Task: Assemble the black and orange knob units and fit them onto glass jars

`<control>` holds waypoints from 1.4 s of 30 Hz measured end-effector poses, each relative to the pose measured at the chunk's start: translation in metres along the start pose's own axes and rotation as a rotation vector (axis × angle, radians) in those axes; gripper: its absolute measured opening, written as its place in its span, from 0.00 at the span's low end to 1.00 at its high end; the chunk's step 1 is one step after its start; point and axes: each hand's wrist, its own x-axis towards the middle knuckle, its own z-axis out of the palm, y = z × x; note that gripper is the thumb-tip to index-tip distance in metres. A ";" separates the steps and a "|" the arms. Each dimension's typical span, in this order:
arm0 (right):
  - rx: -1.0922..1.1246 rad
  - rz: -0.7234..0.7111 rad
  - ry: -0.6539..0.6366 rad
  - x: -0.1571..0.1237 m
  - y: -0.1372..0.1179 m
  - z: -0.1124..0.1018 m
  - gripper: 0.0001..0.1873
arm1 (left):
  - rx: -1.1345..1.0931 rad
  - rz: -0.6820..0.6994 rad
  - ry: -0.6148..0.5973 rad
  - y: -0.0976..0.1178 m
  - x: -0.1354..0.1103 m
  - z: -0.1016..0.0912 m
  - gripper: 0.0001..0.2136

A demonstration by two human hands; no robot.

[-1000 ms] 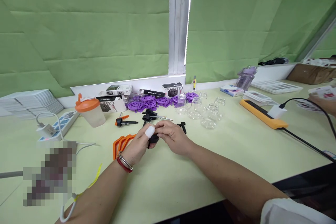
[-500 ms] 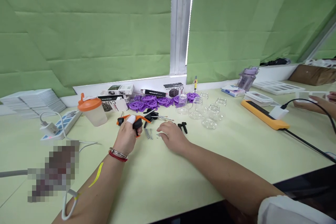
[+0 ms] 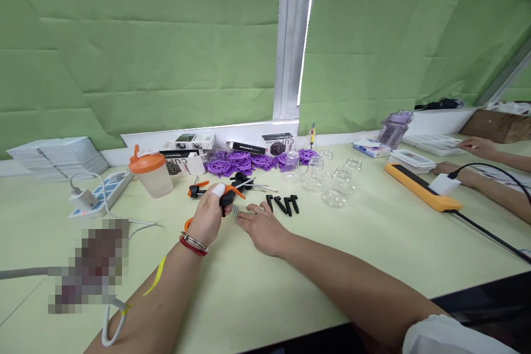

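My left hand [image 3: 206,220] is closed on a black and orange clamp part [image 3: 228,194], its thumb wrapped in a white finger cot. My right hand [image 3: 261,225] lies low on the pale green table [image 3: 290,282], fingertips together at several small metal screws [image 3: 234,211] just right of the clamp part. Whether a screw sits between those fingers I cannot make out. Three black plastic pieces [image 3: 282,203] lie just beyond my right hand. Another orange piece [image 3: 187,224] shows under my left wrist.
Behind stand an orange-lidded cup [image 3: 150,173], purple round parts [image 3: 238,161], small boxes [image 3: 188,149], clear glass jars [image 3: 327,180] and a second clamp [image 3: 197,189]. A power strip [image 3: 102,194] lies left, an orange bar [image 3: 421,188] right. Another person's hands [image 3: 477,161] work at far right.
My hands came apart from the black part held between them. The left now holds the clamp part farther back; the right dropped to the screws. The view shifted slightly.
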 end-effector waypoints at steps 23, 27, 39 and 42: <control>-0.149 -0.271 0.021 -0.010 -0.013 -0.003 0.07 | 0.014 -0.041 0.006 -0.002 0.002 -0.004 0.11; -0.225 -0.385 0.054 -0.015 -0.022 -0.007 0.08 | 0.001 -0.034 -0.007 -0.001 0.001 -0.003 0.11; -0.319 -0.707 0.165 -0.022 -0.040 -0.019 0.12 | -0.053 -0.061 -0.017 0.001 0.000 0.000 0.11; -0.332 -0.737 0.189 -0.021 -0.041 -0.018 0.12 | -0.076 -0.083 -0.021 0.002 -0.002 0.002 0.12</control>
